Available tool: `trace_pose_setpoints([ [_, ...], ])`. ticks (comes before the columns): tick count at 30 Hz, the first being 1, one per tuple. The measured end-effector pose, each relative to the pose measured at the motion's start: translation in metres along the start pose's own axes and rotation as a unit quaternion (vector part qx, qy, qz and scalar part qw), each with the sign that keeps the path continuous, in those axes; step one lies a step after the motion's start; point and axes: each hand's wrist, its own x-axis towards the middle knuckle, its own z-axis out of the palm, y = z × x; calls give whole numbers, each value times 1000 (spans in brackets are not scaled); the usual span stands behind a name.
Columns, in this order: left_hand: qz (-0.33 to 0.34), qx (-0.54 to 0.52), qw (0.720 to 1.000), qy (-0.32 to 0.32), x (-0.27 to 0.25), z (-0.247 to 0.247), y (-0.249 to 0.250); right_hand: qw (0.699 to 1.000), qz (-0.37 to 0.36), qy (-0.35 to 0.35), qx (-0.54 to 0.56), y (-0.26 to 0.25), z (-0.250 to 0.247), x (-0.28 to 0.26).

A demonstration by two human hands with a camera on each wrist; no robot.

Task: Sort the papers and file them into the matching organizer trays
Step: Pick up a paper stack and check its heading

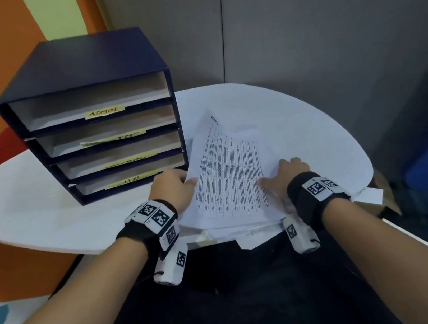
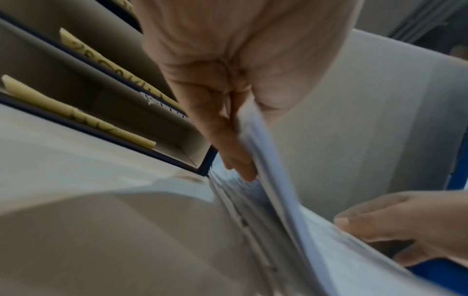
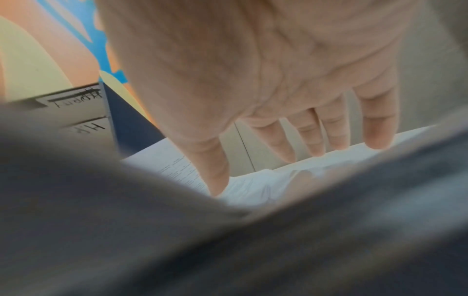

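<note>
Head view, progress check. Organizer (image 1: 99, 68) at far left of table (image 1: 31, 194), dark blue, four trays stacked. Labels: ADMIN label (image 1: 104, 112) on top tray, a second label partly legible, a third unreadable, HR label (image 1: 132, 180) on bottom tray. All four trays apparently without papers so far; interiors only partly visible, so not certain.

Stack of papers (image 1: 233, 186) at near centre of table, just right of organizer, unsorted as far as shown. Top sheet (image 1: 223, 157) printed in columns, headed ADMIN at far corner, left edge raised clear of stack.

Left hand (image 1: 173, 188): pinching left edge of top sheet, thumb above, fingers (image 2: 228, 140) beneath, confirmed in left wrist view. Right hand (image 1: 287, 176): fingers straight and spread, pressing flat on right side of stack, holding nothing; confirmed in right wrist view, fingertips (image 3: 380, 138) on paper.

Judgement: task at earliest stage. Nothing visibly filed. First sheet in course of separation; heading suggests top tray. Remainder of stack still to be read, sorted and filed. Number of sheets left not determinable.
</note>
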Motion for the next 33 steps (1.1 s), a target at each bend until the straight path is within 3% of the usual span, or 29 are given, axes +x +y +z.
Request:
trace_pose_setpoints([
  [3,12,-57,998,6,-6,-10,-6,998,-23,9,50,-2,-2,-2],
  [6,-5,-166,986,-10,-12,-19,-20,984,-54,19,169,-6,-6,-6],
  [8,-33,-252,966,-41,-20,-26,-28,956,-74,14,284,-12,-7,-11],
  [10,-55,-294,952,-64,-28,-34,-34,907,-86,5,411,-23,-10,-18],
  [12,-71,-305,946,-81,-32,-42,-41,861,-114,11,495,-38,-13,-24],
  [14,-85,-269,953,-110,-35,-52,-48,839,-143,29,524,-51,-17,-32],
  [17,-135,-230,944,-193,-40,-68,-64,837,-161,30,523,-70,-8,-38],
  [19,-170,-207,941,-207,-46,-75,-69,846,-154,8,511,-74,6,-42],
  [22,-162,-170,960,-151,-46,-74,-71,842,-145,-21,519,-79,17,-53],
  [24,-129,-213,965,-85,-43,-70,-73,837,-139,-32,529,-81,20,-58],
  [27,-118,-282,952,17,-36,-69,-73,840,-139,-39,523,-80,22,-65],
  [33,-127,-396,906,80,-31,-82,-67,813,-146,-37,563,-85,2,-78],
])
